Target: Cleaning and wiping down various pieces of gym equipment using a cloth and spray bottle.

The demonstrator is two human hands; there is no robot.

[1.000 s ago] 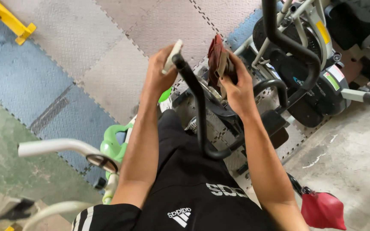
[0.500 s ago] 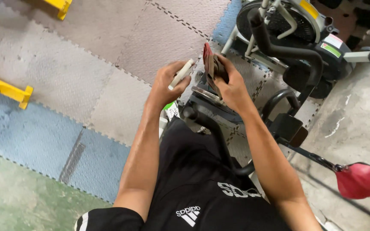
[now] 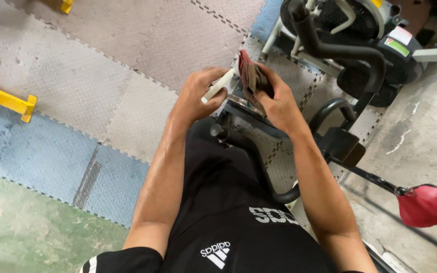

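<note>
Since the earlier frame, my view had swung left and both hands sat closer together above the black exercise-machine frame [image 3: 251,144]. My left hand [image 3: 198,96] was clenched around a white stick-like tool [image 3: 217,86], and my right hand [image 3: 274,101] gripped a dark red wallet-like folded piece [image 3: 248,76], held upright just beside the tool. I saw a red bag [image 3: 426,205] lying on the concrete at right.

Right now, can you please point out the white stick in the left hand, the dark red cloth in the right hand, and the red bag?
white stick [image 3: 217,86], head view, middle of its shaft.
dark red cloth [image 3: 246,73], head view, upper folded part.
red bag [image 3: 426,206], head view, middle of its body.
</note>
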